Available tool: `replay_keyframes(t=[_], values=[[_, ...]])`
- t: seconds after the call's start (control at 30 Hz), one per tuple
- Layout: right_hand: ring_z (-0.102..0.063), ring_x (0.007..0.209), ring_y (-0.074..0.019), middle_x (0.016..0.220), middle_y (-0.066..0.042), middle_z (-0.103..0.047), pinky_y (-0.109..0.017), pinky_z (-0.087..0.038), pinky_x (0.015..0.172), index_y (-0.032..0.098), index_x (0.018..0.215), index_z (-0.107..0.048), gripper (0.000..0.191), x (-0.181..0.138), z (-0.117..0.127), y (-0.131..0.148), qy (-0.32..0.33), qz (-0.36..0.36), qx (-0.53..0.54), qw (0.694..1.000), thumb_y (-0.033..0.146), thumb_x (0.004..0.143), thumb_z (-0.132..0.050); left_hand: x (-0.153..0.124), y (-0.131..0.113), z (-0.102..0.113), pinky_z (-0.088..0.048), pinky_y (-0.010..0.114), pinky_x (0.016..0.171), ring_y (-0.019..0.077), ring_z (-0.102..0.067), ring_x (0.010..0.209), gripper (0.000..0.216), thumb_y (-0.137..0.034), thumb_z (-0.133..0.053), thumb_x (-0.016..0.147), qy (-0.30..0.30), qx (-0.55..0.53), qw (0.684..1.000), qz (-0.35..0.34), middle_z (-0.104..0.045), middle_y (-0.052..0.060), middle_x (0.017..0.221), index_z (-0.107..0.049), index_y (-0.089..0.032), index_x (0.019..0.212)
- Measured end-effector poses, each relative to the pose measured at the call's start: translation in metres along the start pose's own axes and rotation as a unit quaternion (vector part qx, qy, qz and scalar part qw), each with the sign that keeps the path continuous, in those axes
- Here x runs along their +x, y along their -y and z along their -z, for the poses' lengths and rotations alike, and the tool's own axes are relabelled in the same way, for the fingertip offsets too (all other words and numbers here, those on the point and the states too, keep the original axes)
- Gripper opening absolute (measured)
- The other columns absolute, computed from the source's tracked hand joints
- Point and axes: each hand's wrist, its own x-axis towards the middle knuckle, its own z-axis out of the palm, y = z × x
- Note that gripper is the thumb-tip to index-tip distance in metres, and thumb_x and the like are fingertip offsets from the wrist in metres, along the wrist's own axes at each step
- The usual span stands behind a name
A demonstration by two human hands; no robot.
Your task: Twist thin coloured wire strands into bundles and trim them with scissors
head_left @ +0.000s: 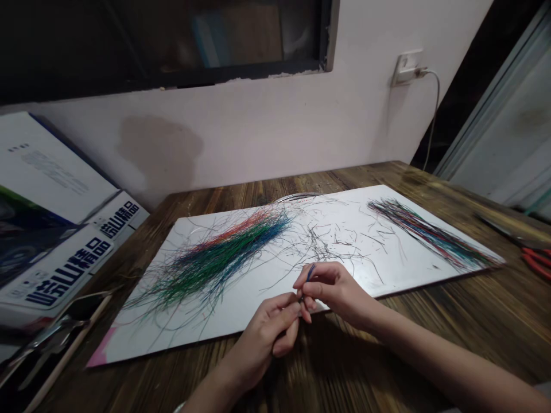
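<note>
right hand (333,289), lower centre: thumb and forefinger pinch blue strand (310,272) | left hand (267,328): fingertips pressed together, contents too small to tell | light, steady pinch probably serves best | multicoloured bundle (228,249), centre left, on white board (245,298)

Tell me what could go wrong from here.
The thin blue strand might slip from the right hand, being so slight. Strands in the green, blue and red pile splay and cross, so lifting one could tangle others. Dark scraps lie loose beside that pile and might get mixed in.
</note>
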Motion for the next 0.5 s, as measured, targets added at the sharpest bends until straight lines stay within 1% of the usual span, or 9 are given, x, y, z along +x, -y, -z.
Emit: replay_keyframes(t=[0.1,0.27,0.4,0.5], values=[[-0.062,0.054,-0.0107,0.065,0.0,-0.067,-0.024,-0.049,0.055,0.015,0.083,-0.068,0.006,0.0004,-0.0007,0.0021,-0.01,0.017,-0.028,0.999,0.018,0.078,-0.068,0.0017,0.0022,0.001,-0.011,0.02,0.04,0.0039,-0.01,0.036,0.026,-0.035,-0.048,0.091,-0.015,0.014,1.0,-0.002,-0.024,-0.012,0.039,-0.059,-0.013,0.082],[-0.058,0.053,-0.0091,0.061,0.001,-0.063,-0.022,-0.048,0.054,0.014,0.079,-0.069,0.003,0.0008,-0.0037,0.005,-0.039,0.041,-0.073,0.996,0.016,0.078,-0.066,0.0047,0.0059,0.0006,-0.01,0.021,0.041,0.0049,-0.011,0.037,0.026,-0.036,-0.048,0.092,-0.042,0.054,0.998,-0.006,-0.023,-0.012,0.039,-0.059,-0.015,0.083],[-0.055,0.051,-0.008,0.064,0.0,-0.064,-0.022,-0.046,0.053,0.015,0.079,-0.071,0.006,0.0019,-0.0006,0.0073,-0.079,0.07,-0.094,0.99,0.015,0.077,-0.065,0.0054,0.005,0.0016,-0.01,0.021,0.041,0.0057,-0.009,0.039,0.029,-0.038,-0.045,0.092,-0.048,0.026,0.998,0.016,-0.021,-0.012,0.04,-0.059,-0.015,0.084],[-0.054,0.051,-0.0061,0.064,0.001,-0.064,-0.02,-0.044,0.054,0.016,0.078,-0.071,0.007,0.0022,0.0013,0.0086,-0.105,0.087,-0.101,0.986,0.014,0.078,-0.065,0.0051,0.005,0.0038,-0.011,0.021,0.041,0.0053,-0.01,0.039,0.03,-0.038,-0.045,0.092,-0.042,0.007,0.999,0.028,-0.023,-0.011,0.04,-0.059,-0.014,0.08]])
